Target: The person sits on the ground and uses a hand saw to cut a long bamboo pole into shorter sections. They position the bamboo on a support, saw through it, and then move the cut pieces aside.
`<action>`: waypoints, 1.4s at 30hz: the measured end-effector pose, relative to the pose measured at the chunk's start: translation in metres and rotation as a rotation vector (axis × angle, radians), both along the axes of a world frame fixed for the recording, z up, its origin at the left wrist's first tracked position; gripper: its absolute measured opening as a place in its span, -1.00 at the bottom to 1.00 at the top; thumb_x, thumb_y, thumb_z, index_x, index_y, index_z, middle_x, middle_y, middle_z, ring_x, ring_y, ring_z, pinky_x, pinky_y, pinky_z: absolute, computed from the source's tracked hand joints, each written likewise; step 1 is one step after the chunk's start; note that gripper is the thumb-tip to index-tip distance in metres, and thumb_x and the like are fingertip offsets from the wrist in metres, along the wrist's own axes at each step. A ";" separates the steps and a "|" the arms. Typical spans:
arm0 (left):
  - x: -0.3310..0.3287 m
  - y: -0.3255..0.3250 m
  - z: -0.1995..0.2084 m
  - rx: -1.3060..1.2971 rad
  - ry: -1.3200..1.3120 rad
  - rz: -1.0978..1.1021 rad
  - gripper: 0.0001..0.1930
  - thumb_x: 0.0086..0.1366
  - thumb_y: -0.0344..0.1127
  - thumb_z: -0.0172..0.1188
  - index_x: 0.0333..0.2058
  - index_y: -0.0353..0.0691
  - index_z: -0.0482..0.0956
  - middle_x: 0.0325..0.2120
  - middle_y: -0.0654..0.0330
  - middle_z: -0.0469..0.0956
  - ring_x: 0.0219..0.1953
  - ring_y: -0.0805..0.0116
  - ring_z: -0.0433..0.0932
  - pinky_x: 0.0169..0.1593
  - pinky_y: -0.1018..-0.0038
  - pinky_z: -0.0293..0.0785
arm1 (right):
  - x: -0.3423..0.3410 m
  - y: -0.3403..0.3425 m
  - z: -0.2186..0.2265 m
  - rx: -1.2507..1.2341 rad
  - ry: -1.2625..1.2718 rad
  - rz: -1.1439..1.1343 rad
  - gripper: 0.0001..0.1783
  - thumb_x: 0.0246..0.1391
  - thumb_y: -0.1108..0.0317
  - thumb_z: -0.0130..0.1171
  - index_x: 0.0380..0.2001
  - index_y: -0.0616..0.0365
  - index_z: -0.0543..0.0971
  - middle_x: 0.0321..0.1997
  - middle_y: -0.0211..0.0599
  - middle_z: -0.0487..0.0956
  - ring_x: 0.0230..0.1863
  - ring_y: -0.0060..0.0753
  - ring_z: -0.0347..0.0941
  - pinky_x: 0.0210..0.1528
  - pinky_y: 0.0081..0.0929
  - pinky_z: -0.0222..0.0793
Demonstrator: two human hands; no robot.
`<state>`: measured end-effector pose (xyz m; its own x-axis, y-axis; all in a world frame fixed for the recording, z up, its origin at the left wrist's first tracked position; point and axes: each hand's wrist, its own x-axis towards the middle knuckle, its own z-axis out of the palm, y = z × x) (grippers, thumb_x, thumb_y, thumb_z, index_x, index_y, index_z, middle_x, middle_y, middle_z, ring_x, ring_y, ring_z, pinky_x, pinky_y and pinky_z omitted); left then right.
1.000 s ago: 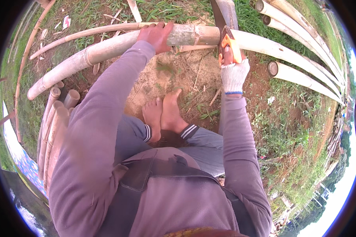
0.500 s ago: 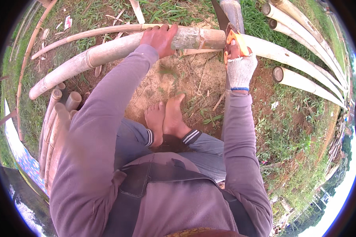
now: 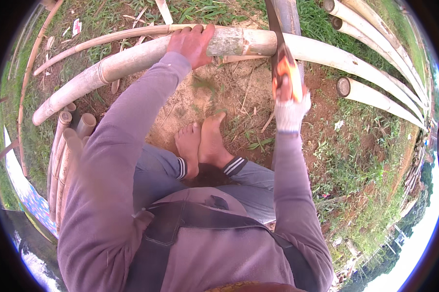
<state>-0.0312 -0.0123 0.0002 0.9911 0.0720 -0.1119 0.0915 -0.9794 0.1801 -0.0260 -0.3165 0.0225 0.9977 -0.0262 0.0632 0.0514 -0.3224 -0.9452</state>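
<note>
A thick bamboo pole [image 3: 132, 62] lies crosswise in front of me. My bare left hand [image 3: 192, 45] is wrapped over its top and grips it. In my right hand [image 3: 292, 97], in a white knit glove with the fingertips bare, is a hand saw with an orange handle [image 3: 294, 73]. The dark saw blade [image 3: 276, 27] points away from me and crosses the bamboo to the right of my left hand. Light-coloured bamboo [image 3: 326, 48] carries on beyond the blade. Whether the cut goes all the way through cannot be made out.
Cut bamboo lengths [image 3: 66, 146] stand bundled at my left. More poles [image 3: 375, 100] lie at the right and far right. A greyish post [image 3: 287, 19] runs under the cutting spot. My bare feet [image 3: 188, 141] rest on sawdust-strewn ground [image 3: 180, 107]. A thinner bamboo strip [image 3: 107, 40] lies behind the pole.
My right hand has drawn the saw back toward me, so the handle is now nearer than the bamboo. My left hand keeps its grip on the pole.
</note>
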 end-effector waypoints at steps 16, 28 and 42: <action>-0.002 0.007 -0.003 0.061 -0.024 -0.009 -0.15 0.22 0.01 0.59 0.37 -0.08 0.34 0.19 -0.05 0.61 0.22 -0.12 0.64 0.32 -0.02 0.56 | -0.083 -0.059 -0.042 0.325 0.069 0.040 -0.61 0.42 0.35 0.25 0.21 0.28 0.51 0.24 0.06 0.62 0.16 -0.17 0.67 0.17 -0.27 0.68; 0.000 0.019 -0.002 0.038 -0.012 0.013 -0.10 0.08 -0.01 0.62 0.35 0.00 0.35 0.15 0.02 0.60 0.21 -0.10 0.63 0.29 -0.04 0.54 | -0.199 -0.119 -0.009 0.103 0.167 0.013 -0.53 0.40 0.21 0.23 0.21 0.29 0.47 0.13 -0.01 0.64 -0.03 -0.19 0.69 -0.03 -0.26 0.72; -0.001 0.013 0.009 0.060 0.029 0.011 -0.13 0.20 0.00 0.59 0.39 -0.03 0.34 0.21 -0.05 0.61 0.24 -0.12 0.63 0.32 -0.05 0.54 | -0.069 -0.034 -0.012 0.282 0.043 0.018 -0.74 0.40 0.34 0.34 0.01 0.28 0.61 -0.18 -0.22 0.72 -0.33 -0.49 0.63 -0.31 -0.54 0.59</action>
